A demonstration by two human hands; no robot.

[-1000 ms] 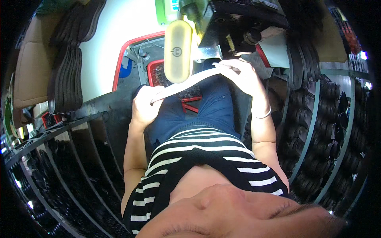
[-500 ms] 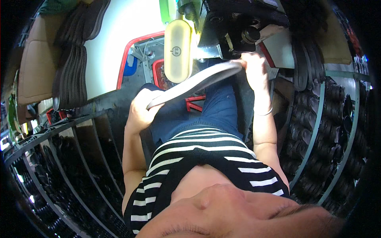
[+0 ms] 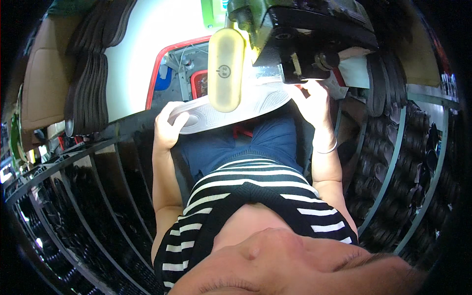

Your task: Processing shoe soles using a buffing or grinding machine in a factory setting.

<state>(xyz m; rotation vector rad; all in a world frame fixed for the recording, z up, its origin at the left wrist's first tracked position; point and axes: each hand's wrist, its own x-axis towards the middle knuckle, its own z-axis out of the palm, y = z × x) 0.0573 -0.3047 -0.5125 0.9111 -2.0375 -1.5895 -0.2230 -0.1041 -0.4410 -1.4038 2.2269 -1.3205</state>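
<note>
A light grey shoe sole (image 3: pixel 255 104) with a textured, dimpled face stretches between my two hands, over my lap. My left hand (image 3: pixel 168 126) is closed on its left end, the thumb over the rounded heel part. At the other end, right under the black sewing-type machine (image 3: pixel 314 42), my right hand (image 3: pixel 313 104) pinches the sole's edge. The sole's far edge at the right lies close to the machine's lower parts; whether they touch, I cannot tell. A yellowish oblong lamp (image 3: pixel 226 69) hangs in front of the sole's middle and hides part of it.
Dark soles stand stacked on the white table (image 3: pixel 130 73) at the left (image 3: pixel 87 93), and more dark soles (image 3: pixel 383 83) lie at the right. A red-rimmed opening (image 3: pixel 153 73) cuts into the table. Racks with metal bars (image 3: pixel 393 162) full of dark footwear parts flank both sides.
The sole has turned from nearly edge-on to show its textured face, and its right end has come lower. My left hand has shifted slightly left; the lamp and machine appear lower in view.
</note>
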